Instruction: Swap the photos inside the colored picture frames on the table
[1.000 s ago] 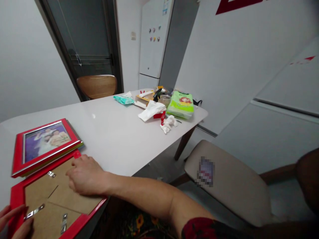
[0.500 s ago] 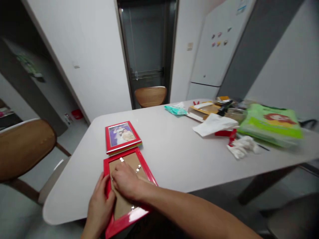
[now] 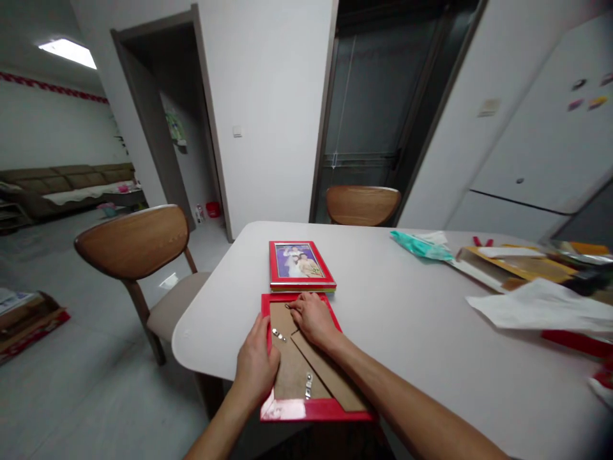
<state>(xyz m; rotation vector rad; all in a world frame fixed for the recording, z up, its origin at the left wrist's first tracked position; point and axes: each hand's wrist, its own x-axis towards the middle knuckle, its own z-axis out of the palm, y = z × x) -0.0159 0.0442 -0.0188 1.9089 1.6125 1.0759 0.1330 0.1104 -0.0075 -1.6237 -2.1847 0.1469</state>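
A red picture frame [image 3: 320, 410] lies face down at the near table edge, its brown backing board [image 3: 290, 367] and hinged stand strip [image 3: 330, 374] facing up. My left hand [image 3: 258, 358] is closed around its left side, thumb on the backing. My right hand [image 3: 311, 318] rests over the far end of the backing, fingers bent beside a small metal fitting [image 3: 288, 305]; what lies under the fingertips is hidden. Two silver clips show, a left clip [image 3: 278, 334] and a near clip [image 3: 309, 386]. Just beyond lies another red frame [image 3: 328, 279], face up, with a photo.
A white table [image 3: 383, 306] carries a teal packet [image 3: 421, 246], a cardboard piece [image 3: 507, 265] and white paper [image 3: 541, 306] on the right. One wooden chair [image 3: 138, 243] stands at the left, another chair [image 3: 363, 204] at the far side.
My right hand has moved from the backing's left side to its far end, uncovering the left clip. My left hand still holds the frame's left side. The view has turned left.
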